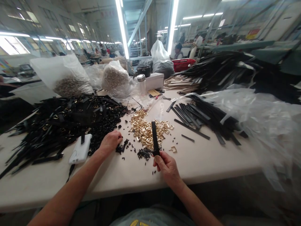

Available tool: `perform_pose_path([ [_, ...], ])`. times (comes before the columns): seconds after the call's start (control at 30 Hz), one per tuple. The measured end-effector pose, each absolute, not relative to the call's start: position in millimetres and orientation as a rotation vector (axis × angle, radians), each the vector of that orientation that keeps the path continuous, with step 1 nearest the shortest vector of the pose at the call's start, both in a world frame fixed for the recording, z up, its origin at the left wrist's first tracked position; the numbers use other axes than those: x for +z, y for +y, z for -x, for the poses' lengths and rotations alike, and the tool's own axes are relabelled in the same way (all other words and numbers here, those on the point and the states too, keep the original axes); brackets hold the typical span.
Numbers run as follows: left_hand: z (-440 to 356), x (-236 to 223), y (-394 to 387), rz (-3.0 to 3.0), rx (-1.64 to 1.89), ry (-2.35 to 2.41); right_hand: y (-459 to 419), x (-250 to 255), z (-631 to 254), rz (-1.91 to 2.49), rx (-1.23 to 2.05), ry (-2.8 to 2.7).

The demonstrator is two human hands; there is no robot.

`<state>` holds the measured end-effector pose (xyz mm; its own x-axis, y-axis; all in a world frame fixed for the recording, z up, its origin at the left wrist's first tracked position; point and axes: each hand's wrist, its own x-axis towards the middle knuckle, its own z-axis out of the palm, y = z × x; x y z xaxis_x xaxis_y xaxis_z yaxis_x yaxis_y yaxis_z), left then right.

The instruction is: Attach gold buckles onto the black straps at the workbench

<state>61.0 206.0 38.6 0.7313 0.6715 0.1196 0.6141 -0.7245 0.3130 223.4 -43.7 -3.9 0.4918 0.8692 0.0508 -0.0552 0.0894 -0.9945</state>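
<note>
My right hand is closed round the lower end of a black strap, which stands up and points away from me over a heap of gold buckles. My left hand rests on the white table with fingers curled, pinching among small black loops at the edge of a big pile of black pieces. What the left fingers hold is too small to make out.
Finished black straps cover the left of the table, with a white phone on them. Loose black strips and clear plastic sheeting lie right. Bags of parts, a jar and a white box stand behind.
</note>
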Motion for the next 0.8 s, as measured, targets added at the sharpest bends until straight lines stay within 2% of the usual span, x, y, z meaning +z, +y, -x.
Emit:
perform_pose_path([
  [0.2, -67, 51, 182, -2.514, 0.448, 1.007, -43, -2, -220, 1.331, 0.807, -0.875],
  [0.37, -76, 51, 117, -1.611, 0.521, 0.732, -41, 18, -211, 1.454, 0.694, -0.993],
  [0.43, -80, 47, 95, -1.429, 0.530, 0.653, -40, 24, -209, 1.482, 0.660, -1.029],
  [0.8, -95, 36, 75, -1.115, 0.542, 0.635, -40, 21, -212, 1.519, 0.668, -0.994],
])
